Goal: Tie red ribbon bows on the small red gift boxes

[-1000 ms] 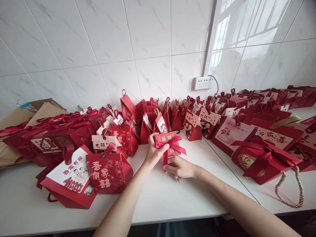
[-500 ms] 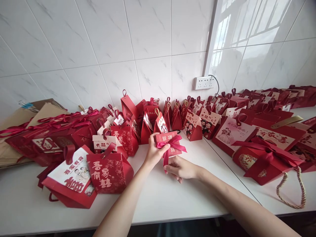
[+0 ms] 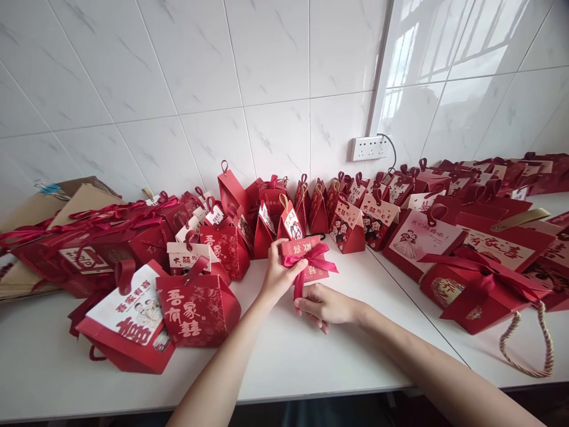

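A small red gift box (image 3: 316,274) with pale lettering is held above the white table, just in front of the standing boxes. My left hand (image 3: 284,270) grips its left side, with the thumb lying across the ribbon knot. A dark pink ribbon (image 3: 313,258) is tied round the box in a bow. One ribbon tail hangs down at the front. My right hand (image 3: 322,303), below the box, has that tail pinched between thumb and finger; the other fingers are curled under.
Red triangular gift boxes (image 3: 198,308) crowd the left side, with brown paper bags (image 3: 84,204) behind. More boxes stand at the back and right, including a bow-tied box (image 3: 480,290) with a rope handle (image 3: 549,356). A socket strip (image 3: 371,148) is on the tiled wall.
Almost nothing differs. Both hands keep the same hold on the box and ribbon tail; the view has shifted very slightly.
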Tool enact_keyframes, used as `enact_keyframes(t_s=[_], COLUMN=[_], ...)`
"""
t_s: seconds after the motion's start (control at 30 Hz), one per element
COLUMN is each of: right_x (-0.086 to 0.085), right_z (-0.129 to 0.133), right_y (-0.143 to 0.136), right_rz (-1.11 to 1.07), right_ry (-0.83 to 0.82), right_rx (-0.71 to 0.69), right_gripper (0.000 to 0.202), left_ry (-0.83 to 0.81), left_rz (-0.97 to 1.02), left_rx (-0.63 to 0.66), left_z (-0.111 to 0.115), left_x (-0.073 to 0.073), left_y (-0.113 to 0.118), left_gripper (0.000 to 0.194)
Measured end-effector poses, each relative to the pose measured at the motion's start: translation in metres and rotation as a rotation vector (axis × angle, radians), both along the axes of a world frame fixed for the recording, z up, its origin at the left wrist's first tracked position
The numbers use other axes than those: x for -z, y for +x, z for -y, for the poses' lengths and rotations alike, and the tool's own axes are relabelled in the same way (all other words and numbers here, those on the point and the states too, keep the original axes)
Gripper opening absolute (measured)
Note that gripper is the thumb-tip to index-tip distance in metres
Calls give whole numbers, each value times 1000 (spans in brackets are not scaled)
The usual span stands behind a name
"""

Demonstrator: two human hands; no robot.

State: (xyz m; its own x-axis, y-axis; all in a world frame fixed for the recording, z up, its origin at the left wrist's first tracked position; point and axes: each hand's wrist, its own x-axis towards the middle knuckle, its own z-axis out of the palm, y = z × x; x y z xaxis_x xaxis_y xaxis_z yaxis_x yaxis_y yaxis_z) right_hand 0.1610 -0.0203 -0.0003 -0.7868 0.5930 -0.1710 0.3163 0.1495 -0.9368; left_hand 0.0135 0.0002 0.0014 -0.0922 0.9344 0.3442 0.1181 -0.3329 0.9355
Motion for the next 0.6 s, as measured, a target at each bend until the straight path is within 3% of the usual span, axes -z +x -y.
enact_keyframes(t_s=[0.17, 0.6], right_x=[-1, 1], right_z=[1, 0], right_y=[0, 1], right_rz=[29, 35], right_ry=[-2, -12], right_rx=[-8, -33], right_gripper=[27, 29], left_ry=[54, -2], left_rz=[24, 24], left_rx=[-16, 8], left_z=[0, 1], left_x=[2, -2], left_y=[0, 1], left_gripper=[53, 55])
